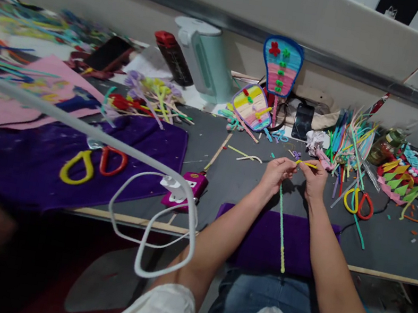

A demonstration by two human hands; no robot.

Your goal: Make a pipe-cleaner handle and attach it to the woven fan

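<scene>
My left hand [276, 173] and my right hand [313, 178] are close together above the grey table [236, 183], both pinching a short yellow pipe cleaner [306, 164] stretched between their fingertips. From my left hand a long green pipe cleaner [281, 226] with a yellow end hangs down over a purple cloth [259, 241] at the table's front edge.
Yellow and red scissors [358, 202] lie right of my hands, another pair [92, 163] on a big purple cloth [50, 161] to the left. A pile of pipe cleaners [352, 136], colourful fan-shaped crafts [282, 64], a pink glue gun [189, 188] and a white cable [149, 221] surround the work spot.
</scene>
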